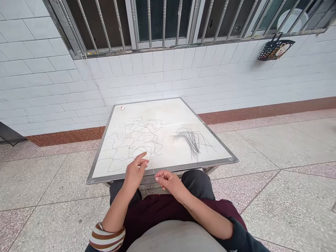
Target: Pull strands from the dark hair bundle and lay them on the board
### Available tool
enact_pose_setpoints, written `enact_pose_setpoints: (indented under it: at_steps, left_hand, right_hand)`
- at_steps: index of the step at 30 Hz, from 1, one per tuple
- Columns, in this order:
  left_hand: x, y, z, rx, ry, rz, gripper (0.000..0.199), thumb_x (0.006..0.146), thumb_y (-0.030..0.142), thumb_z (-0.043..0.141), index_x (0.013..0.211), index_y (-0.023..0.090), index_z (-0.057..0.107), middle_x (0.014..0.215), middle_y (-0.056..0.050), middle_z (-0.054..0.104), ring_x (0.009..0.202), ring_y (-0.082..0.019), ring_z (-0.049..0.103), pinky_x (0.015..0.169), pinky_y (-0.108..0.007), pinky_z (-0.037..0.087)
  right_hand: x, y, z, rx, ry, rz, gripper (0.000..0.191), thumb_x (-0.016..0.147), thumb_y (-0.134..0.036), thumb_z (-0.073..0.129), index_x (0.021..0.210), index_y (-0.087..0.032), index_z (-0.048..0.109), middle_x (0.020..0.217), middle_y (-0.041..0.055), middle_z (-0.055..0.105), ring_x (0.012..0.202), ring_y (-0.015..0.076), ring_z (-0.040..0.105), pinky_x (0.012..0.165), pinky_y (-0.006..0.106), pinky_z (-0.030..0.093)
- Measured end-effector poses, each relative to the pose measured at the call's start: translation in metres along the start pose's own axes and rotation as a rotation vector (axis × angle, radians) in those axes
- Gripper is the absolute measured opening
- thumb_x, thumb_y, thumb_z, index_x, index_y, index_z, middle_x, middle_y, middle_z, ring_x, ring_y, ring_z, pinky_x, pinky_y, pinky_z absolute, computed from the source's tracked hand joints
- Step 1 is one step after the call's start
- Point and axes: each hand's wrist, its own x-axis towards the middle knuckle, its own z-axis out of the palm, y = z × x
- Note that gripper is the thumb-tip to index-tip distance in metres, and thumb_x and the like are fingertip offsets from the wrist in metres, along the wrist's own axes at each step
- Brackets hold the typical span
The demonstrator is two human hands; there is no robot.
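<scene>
My right hand (170, 181) pinches a thin wire (153, 170) between thumb and fingers, just past the table's near edge. The wire's visible length runs up from that pinch toward the fingertips of my left hand (135, 171). There the thumb and a bent finger come together at the wire's upper end, while the index finger points forward over the tabletop. Bent, zigzag wires (141, 134) lie spread across the left half of the white table (168, 110). On its right side rests a loose bundle of thin dark wires (193, 140), mostly straight.
A small red-and-white object (122, 108) sits at the table's far left corner. The grey metal edging (220, 146) frames the top. Behind stands a white tiled wall (154, 75) with a barred window (162, 24). A dotted bag (275, 49) hangs at the right.
</scene>
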Motion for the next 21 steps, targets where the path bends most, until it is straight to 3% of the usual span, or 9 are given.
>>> enact_pose_setpoints:
  at_steps: [4,6,8,11,14,15,17,21]
  left_hand:
    - [-0.002,0.007,-0.018,0.045,0.201,0.028,0.041,0.087,0.038,0.046,0.125,0.024,0.053,0.106,-0.007,0.069,0.089,-0.018,0.064,0.078,-0.032,0.049]
    - [-0.011,0.004,-0.025,-0.005,0.31,0.001,0.041,0.088,0.04,0.045,0.124,0.022,0.053,0.106,-0.008,0.068,0.091,-0.019,0.064,0.076,-0.031,0.051]
    - [-0.025,-0.007,-0.027,-0.037,0.324,-0.019,0.041,0.089,0.041,0.044,0.122,0.019,0.054,0.101,-0.009,0.069,0.087,-0.019,0.065,0.069,-0.029,0.053]
    - [-0.049,-0.038,-0.017,0.065,0.168,0.038,0.032,0.089,0.037,0.045,0.11,0.02,0.062,0.085,-0.005,0.072,0.07,-0.017,0.066,0.063,-0.028,0.055]
    - [-0.067,-0.076,-0.001,0.223,-0.094,0.267,0.022,0.088,0.031,0.049,0.098,0.026,0.068,0.094,-0.003,0.072,0.086,-0.018,0.067,0.08,-0.029,0.054]
    - [-0.07,-0.088,0.003,0.29,-0.148,0.317,0.021,0.088,0.031,0.049,0.095,0.027,0.069,0.091,-0.002,0.072,0.084,-0.018,0.068,0.079,-0.029,0.054]
    - [-0.074,-0.11,0.009,0.393,-0.178,0.357,0.022,0.088,0.031,0.048,0.091,0.028,0.07,0.081,-0.001,0.072,0.076,-0.018,0.068,0.072,-0.027,0.056]
    - [-0.071,-0.142,0.015,0.48,-0.092,0.363,0.026,0.088,0.035,0.045,0.092,0.029,0.07,0.081,-0.003,0.073,0.075,-0.019,0.069,0.071,-0.027,0.057]
  right_hand:
    - [0.009,0.0,-0.002,0.018,0.093,-0.028,0.033,0.064,-0.046,0.07,0.078,-0.018,0.06,0.058,-0.006,0.046,0.047,0.0065,0.038,0.045,0.022,0.035]
    - [0.015,-0.001,-0.007,0.002,0.132,-0.046,0.031,0.065,-0.046,0.069,0.077,-0.018,0.06,0.058,-0.0058,0.045,0.047,0.0068,0.038,0.045,0.022,0.036]
    - [0.025,-0.003,-0.014,-0.034,0.179,-0.067,0.029,0.067,-0.045,0.067,0.077,-0.019,0.06,0.059,-0.0055,0.046,0.047,0.007,0.039,0.045,0.022,0.036]
    - [0.048,-0.011,-0.028,-0.078,0.245,-0.082,0.026,0.067,-0.041,0.066,0.078,-0.018,0.061,0.062,-0.0048,0.047,0.049,0.0072,0.041,0.046,0.021,0.038]
    - [0.078,-0.027,-0.046,-0.092,0.302,-0.095,0.023,0.068,-0.038,0.066,0.077,-0.018,0.06,0.063,-0.0039,0.048,0.053,0.0078,0.043,0.047,0.02,0.04]
    - [0.089,-0.034,-0.052,-0.098,0.32,-0.095,0.022,0.069,-0.037,0.065,0.076,-0.017,0.06,0.064,-0.0034,0.049,0.055,0.0079,0.044,0.048,0.02,0.041]
    - [0.114,-0.05,-0.065,-0.115,0.354,-0.085,0.018,0.072,-0.034,0.064,0.077,-0.017,0.059,0.068,-0.0023,0.052,0.058,0.008,0.047,0.051,0.019,0.043]
    - [0.166,-0.079,-0.088,-0.172,0.42,-0.023,0.014,0.082,-0.029,0.06,0.083,-0.015,0.059,0.077,0.0008,0.059,0.064,0.0089,0.054,0.059,0.021,0.048]
